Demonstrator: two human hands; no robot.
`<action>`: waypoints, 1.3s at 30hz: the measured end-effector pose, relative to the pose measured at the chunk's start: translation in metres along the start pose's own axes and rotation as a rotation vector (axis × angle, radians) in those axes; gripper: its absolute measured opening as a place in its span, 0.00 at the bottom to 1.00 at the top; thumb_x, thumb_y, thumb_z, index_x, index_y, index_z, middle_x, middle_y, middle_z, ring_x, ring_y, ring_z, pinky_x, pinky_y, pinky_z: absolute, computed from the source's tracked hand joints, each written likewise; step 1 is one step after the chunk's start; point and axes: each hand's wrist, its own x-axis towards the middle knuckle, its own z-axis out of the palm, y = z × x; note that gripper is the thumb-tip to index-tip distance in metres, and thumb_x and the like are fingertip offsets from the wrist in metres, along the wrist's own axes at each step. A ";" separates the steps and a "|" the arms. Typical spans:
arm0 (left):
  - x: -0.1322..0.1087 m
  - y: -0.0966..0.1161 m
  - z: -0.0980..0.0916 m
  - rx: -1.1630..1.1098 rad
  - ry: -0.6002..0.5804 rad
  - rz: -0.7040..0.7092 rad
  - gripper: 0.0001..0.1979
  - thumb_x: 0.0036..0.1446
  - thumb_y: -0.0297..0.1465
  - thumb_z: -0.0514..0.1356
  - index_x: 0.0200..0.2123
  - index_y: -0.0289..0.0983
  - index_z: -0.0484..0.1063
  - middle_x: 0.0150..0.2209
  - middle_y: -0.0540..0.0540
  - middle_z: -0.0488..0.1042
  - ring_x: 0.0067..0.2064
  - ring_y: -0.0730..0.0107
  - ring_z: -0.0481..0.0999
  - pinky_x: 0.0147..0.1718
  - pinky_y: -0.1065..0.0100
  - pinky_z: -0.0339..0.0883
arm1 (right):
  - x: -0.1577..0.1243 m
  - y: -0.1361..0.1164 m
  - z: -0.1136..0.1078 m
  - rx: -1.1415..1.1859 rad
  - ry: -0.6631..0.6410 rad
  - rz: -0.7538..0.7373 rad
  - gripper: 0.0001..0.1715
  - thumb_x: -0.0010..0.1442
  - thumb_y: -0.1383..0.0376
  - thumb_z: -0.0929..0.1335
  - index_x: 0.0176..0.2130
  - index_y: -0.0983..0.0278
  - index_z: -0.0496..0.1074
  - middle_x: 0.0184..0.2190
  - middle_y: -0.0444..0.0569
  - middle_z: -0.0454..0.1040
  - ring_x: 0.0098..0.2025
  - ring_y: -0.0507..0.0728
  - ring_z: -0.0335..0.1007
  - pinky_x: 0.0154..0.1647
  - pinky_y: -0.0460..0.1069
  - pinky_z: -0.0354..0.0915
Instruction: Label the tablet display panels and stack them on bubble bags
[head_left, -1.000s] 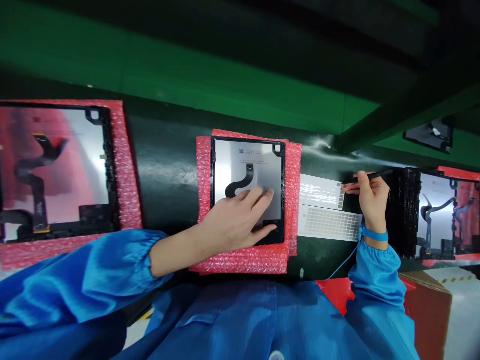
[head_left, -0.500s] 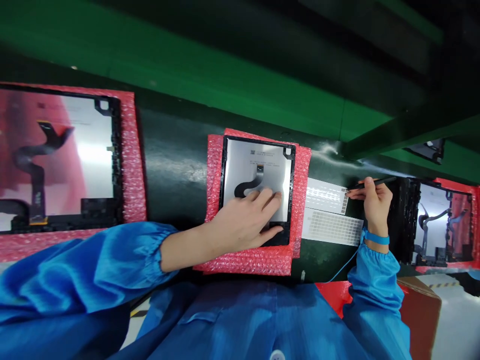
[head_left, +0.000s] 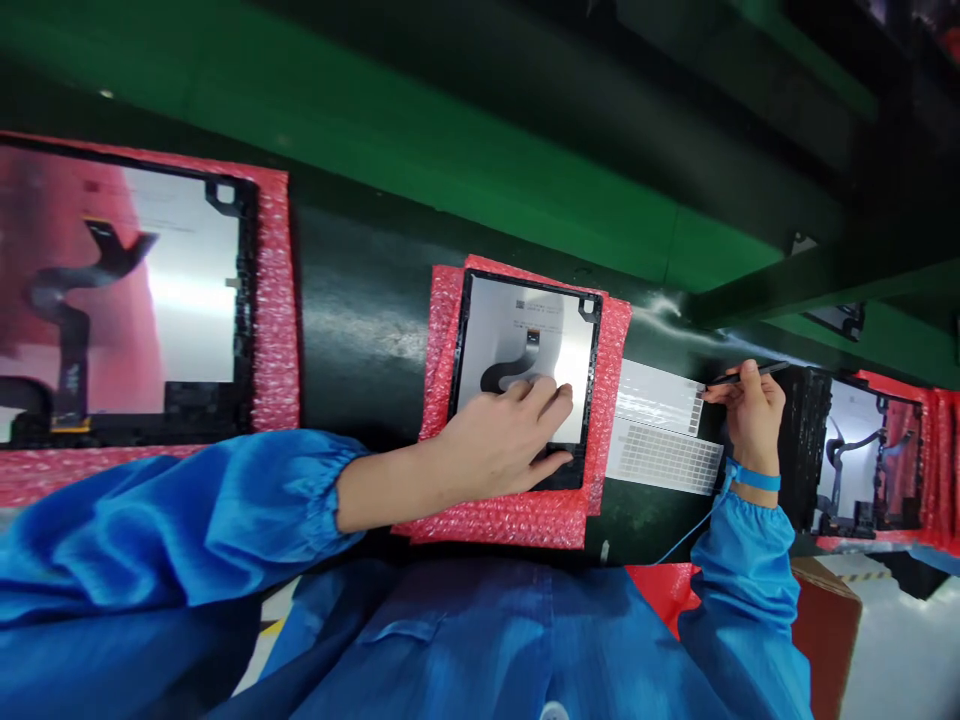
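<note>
My left hand (head_left: 504, 438) rests on the silver back of a display panel (head_left: 574, 350) in a black frame. Its fingers are bent over the panel and its thumb stands apart near the lower black edge. A black flex cable (head_left: 502, 372) curves just beyond the knuckles; part of it is hidden by the hand. In my right hand (head_left: 752, 415), thumb and fingers pinch thin black tweezers (head_left: 766, 369). Their tip is at the right edge of a white sheet of small stickers (head_left: 660, 395). A second sticker sheet (head_left: 664, 458) lies just below it.
Pink bubble wrap (head_left: 517, 520) lies under the middle panel. A larger framed panel (head_left: 187, 330) is at the left, on more pink wrap. At the right, beyond a black stack, is another panel (head_left: 855, 440). A green beam (head_left: 817, 285) crosses the upper right.
The camera view has shifted slightly, moving the left and middle panels rightward in the picture. Both hands keep nearly the same places, with the right tool tip still by the sheet's edge.
</note>
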 end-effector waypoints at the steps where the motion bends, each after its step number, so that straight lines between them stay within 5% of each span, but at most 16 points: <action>1: 0.001 0.000 0.000 0.000 0.000 0.003 0.30 0.71 0.47 0.57 0.65 0.31 0.69 0.56 0.31 0.76 0.46 0.49 0.82 0.30 0.61 0.70 | -0.001 -0.005 0.000 0.031 0.012 -0.007 0.33 0.55 0.36 0.77 0.33 0.60 0.73 0.18 0.44 0.77 0.18 0.57 0.75 0.20 0.51 0.73; 5: 0.003 0.001 -0.002 -0.011 0.024 0.035 0.29 0.70 0.46 0.60 0.63 0.30 0.70 0.54 0.31 0.76 0.44 0.51 0.82 0.32 0.60 0.71 | -0.016 -0.034 0.021 0.105 0.000 -0.089 0.26 0.61 0.41 0.76 0.33 0.60 0.75 0.18 0.45 0.77 0.16 0.56 0.73 0.19 0.50 0.70; 9: 0.006 0.003 -0.006 0.003 0.060 0.071 0.27 0.71 0.43 0.60 0.62 0.26 0.70 0.50 0.32 0.77 0.46 0.49 0.81 0.38 0.57 0.74 | -0.036 -0.056 0.080 0.072 -0.177 -0.104 0.25 0.65 0.42 0.73 0.35 0.60 0.74 0.20 0.43 0.77 0.17 0.55 0.75 0.20 0.50 0.72; 14: 0.009 0.006 -0.004 0.013 0.075 0.063 0.29 0.73 0.42 0.58 0.67 0.27 0.66 0.51 0.32 0.77 0.46 0.48 0.81 0.42 0.54 0.75 | -0.043 -0.052 0.138 0.077 -0.403 -0.035 0.26 0.64 0.39 0.73 0.35 0.58 0.73 0.18 0.39 0.74 0.18 0.55 0.76 0.21 0.49 0.75; 39: 0.007 0.000 -0.006 0.013 0.063 0.073 0.31 0.72 0.44 0.59 0.68 0.28 0.65 0.55 0.32 0.76 0.48 0.50 0.82 0.37 0.59 0.75 | -0.043 -0.046 0.141 0.143 -0.467 0.034 0.28 0.62 0.38 0.75 0.35 0.59 0.74 0.19 0.41 0.76 0.20 0.56 0.80 0.23 0.49 0.79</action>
